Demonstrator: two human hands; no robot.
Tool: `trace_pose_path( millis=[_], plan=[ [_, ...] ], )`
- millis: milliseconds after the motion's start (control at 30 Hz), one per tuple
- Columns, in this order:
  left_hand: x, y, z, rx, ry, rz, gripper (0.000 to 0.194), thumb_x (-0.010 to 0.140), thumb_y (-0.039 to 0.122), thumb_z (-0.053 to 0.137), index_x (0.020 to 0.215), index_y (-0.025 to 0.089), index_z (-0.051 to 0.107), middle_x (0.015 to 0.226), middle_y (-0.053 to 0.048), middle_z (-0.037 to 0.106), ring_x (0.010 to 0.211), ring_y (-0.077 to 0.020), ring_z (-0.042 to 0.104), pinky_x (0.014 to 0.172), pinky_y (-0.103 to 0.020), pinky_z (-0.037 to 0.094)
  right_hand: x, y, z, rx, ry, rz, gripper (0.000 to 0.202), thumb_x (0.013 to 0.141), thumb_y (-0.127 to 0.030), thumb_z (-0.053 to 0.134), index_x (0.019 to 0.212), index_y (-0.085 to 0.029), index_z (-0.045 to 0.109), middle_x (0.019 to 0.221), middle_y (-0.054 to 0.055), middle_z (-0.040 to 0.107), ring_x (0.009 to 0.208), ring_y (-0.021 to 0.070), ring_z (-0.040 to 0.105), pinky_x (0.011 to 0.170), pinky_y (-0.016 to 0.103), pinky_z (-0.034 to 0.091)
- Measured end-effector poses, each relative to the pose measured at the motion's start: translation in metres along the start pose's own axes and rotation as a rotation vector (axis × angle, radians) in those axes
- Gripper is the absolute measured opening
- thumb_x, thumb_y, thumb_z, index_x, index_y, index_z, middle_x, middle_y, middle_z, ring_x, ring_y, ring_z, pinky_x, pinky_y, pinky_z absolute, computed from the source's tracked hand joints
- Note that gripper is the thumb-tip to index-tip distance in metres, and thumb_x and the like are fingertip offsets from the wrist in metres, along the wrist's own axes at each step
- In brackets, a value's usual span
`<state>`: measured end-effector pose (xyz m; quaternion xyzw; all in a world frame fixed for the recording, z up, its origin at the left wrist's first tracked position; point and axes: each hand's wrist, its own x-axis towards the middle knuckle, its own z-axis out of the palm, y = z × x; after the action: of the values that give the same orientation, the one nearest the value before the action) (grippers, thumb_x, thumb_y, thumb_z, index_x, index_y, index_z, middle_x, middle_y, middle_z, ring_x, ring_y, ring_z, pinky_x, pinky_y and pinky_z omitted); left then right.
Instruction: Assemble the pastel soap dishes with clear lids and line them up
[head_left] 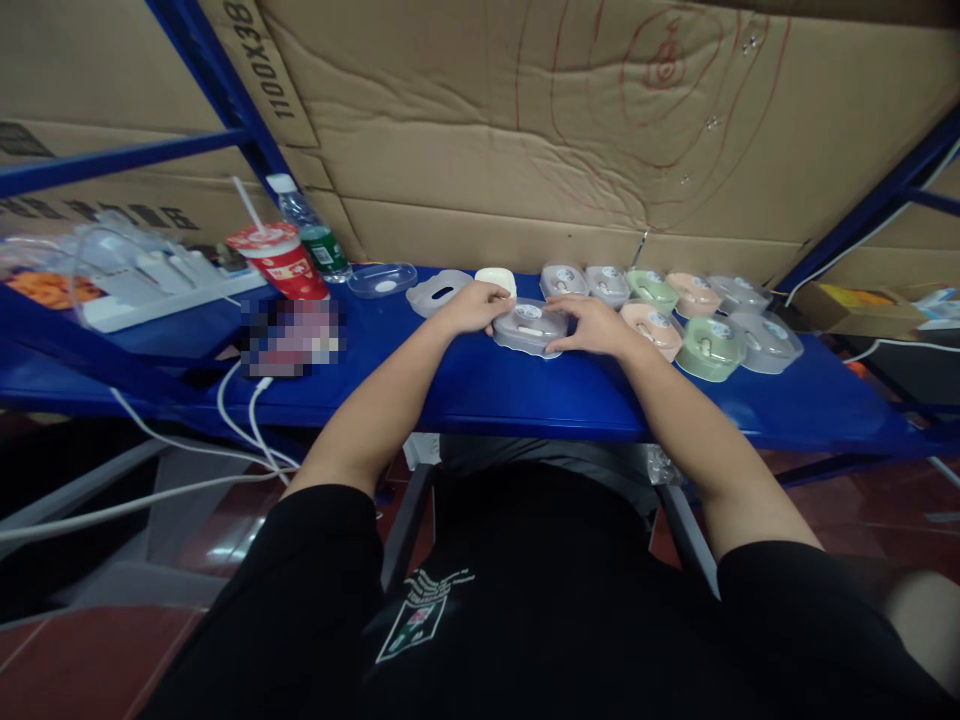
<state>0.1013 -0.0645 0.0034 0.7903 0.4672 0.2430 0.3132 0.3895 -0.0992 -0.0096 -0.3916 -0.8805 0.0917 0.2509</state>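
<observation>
On the blue shelf sits a grey lidded container [531, 330] with a clear top, a round label and a light strip showing under the lid. My left hand [480, 306] grips its left end, fingers curled at the rim. Around the right end wraps my right hand [589, 322], thumb low at the front and fingers over the upper edge. Just behind the left hand is a small cream dish [495, 281]. Further left lie a grey piece with an oval hole [441, 292] and a clear lid [384, 280].
Several lidded containers [709, 348] in grey, green and peach stand at the right. A red cup with a straw [285, 265] and a water bottle [322, 245] are at the left, near white cables [255, 420]. Cardboard [480, 130] closes off the back.
</observation>
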Motion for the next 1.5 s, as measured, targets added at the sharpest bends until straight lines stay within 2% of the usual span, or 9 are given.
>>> trace_pose_path(
  millis=[200,367,567,633,733,900,1100,1300,1500],
  plan=[
    [0.002,-0.005,0.006,0.012,0.008,0.048,0.043,0.107,0.052,0.063,0.124,0.016,0.080,0.094,-0.012,0.081,0.061,-0.0195,0.072,0.068,-0.035,0.055,-0.002,-0.016,-0.006,-0.130,-0.035,0.039,0.073,0.075,-0.055,0.097,0.140,-0.029,0.075,0.151,0.010,0.071,0.143,0.0400,0.064,0.122,0.058,0.052],
    [0.004,-0.005,0.010,0.018,0.031,-0.027,0.053,0.107,0.051,0.064,0.146,0.016,0.070,0.117,-0.016,0.081,0.066,-0.0198,0.075,0.067,-0.033,0.055,-0.003,-0.030,-0.008,-0.274,-0.050,0.096,0.068,0.080,-0.065,0.091,0.135,-0.027,0.076,0.138,0.012,0.078,0.130,0.0436,0.070,0.111,0.059,0.055],
    [0.004,0.005,0.017,-0.143,0.019,-0.118,0.053,0.106,0.039,0.067,0.154,0.017,0.062,0.144,-0.022,0.071,0.084,-0.0231,0.080,0.061,-0.030,0.056,-0.003,-0.040,-0.011,-0.345,0.156,0.126,0.077,0.086,-0.087,0.070,0.124,-0.021,0.080,0.122,0.018,0.080,0.126,0.0482,0.066,0.114,0.063,0.047],
    [0.003,0.008,0.022,-0.148,-0.061,-0.077,0.050,0.108,0.034,0.062,0.154,0.015,0.062,0.136,-0.022,0.074,0.086,-0.0228,0.079,0.063,-0.030,0.057,-0.002,-0.045,-0.010,-0.316,0.168,0.092,0.073,0.094,-0.082,0.063,0.131,-0.021,0.078,0.130,0.018,0.078,0.130,0.0470,0.063,0.117,0.063,0.045],
    [0.002,0.011,0.033,-0.086,-0.167,0.074,0.049,0.109,0.027,0.054,0.155,0.014,0.060,0.126,-0.019,0.078,0.085,-0.0220,0.078,0.071,-0.034,0.060,0.001,-0.054,-0.006,-0.271,0.027,-0.019,0.059,0.101,-0.067,0.062,0.140,-0.024,0.074,0.139,0.014,0.075,0.132,0.0432,0.063,0.118,0.061,0.044],
    [0.006,0.004,0.041,0.163,-0.050,0.386,0.048,0.101,0.023,0.064,0.147,0.015,0.068,0.140,-0.017,0.075,0.129,-0.0292,0.071,0.114,-0.044,0.052,0.003,-0.061,-0.002,-0.327,-0.100,-0.033,0.042,0.104,-0.055,0.064,0.132,-0.028,0.078,0.133,0.011,0.077,0.128,0.0404,0.065,0.115,0.060,0.047],
    [0.012,-0.014,0.027,0.372,0.114,0.231,0.054,0.103,0.040,0.063,0.150,0.014,0.067,0.156,-0.020,0.063,0.144,-0.0337,0.061,0.124,-0.046,0.044,-0.002,-0.041,-0.006,-0.389,0.029,0.191,0.042,0.097,-0.061,0.073,0.103,-0.021,0.085,0.114,0.020,0.080,0.125,0.0475,0.065,0.111,0.065,0.047],
    [0.010,-0.016,0.021,0.519,0.022,0.059,0.073,0.102,0.051,0.062,0.163,0.012,0.054,0.167,-0.022,0.052,0.152,-0.0386,0.053,0.125,-0.044,0.041,-0.003,-0.042,-0.016,-0.561,-0.020,0.459,0.034,0.097,-0.045,0.073,0.110,-0.015,0.084,0.122,0.022,0.078,0.127,0.0460,0.065,0.101,0.056,0.055],
    [0.013,-0.018,0.016,0.395,0.018,0.148,0.061,0.099,0.050,0.064,0.148,0.015,0.068,0.142,-0.016,0.074,0.132,-0.0324,0.068,0.113,-0.039,0.049,-0.009,-0.042,-0.030,-0.711,-0.106,0.489,0.029,0.096,-0.016,0.063,0.119,-0.013,0.082,0.125,0.020,0.078,0.120,0.0389,0.069,0.090,0.045,0.056]
  ],
)
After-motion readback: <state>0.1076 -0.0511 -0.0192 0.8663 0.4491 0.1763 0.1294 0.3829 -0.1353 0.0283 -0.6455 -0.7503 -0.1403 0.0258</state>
